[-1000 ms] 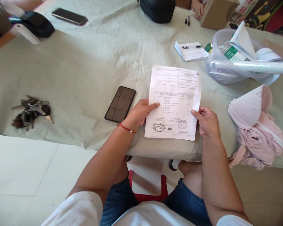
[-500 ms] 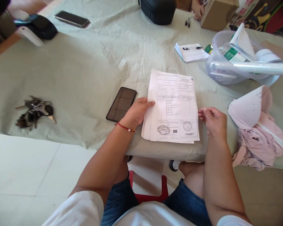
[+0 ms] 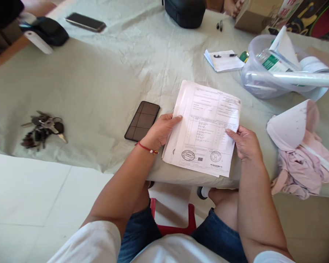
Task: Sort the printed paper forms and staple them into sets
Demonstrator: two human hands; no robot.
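A small stack of printed sheets [image 3: 205, 124] with two round stamps near the bottom lies tilted on the cloth-covered table [image 3: 98, 84]. My left hand [image 3: 160, 130] grips the stack's left edge, thumb on top. My right hand [image 3: 244, 142] holds the top sheet at its right edge. The sheets are fanned slightly, with lower ones showing at the left. A dark phone [image 3: 142, 121] lies face up just left of my left hand.
A bunch of keys [image 3: 42, 129] lies at the left. A clear plastic tub [image 3: 276, 69] with a bottle, papers and a roll stands at the right, a notepad with a pen [image 3: 223, 60] beside it. Pink cloth [image 3: 301, 153], another phone [image 3: 85, 22], a black bag [image 3: 185, 11].
The sheets fanned apart and turned clockwise. My right hand let go briefly, then took the top sheet's right edge again. My left hand stayed on the left edge.
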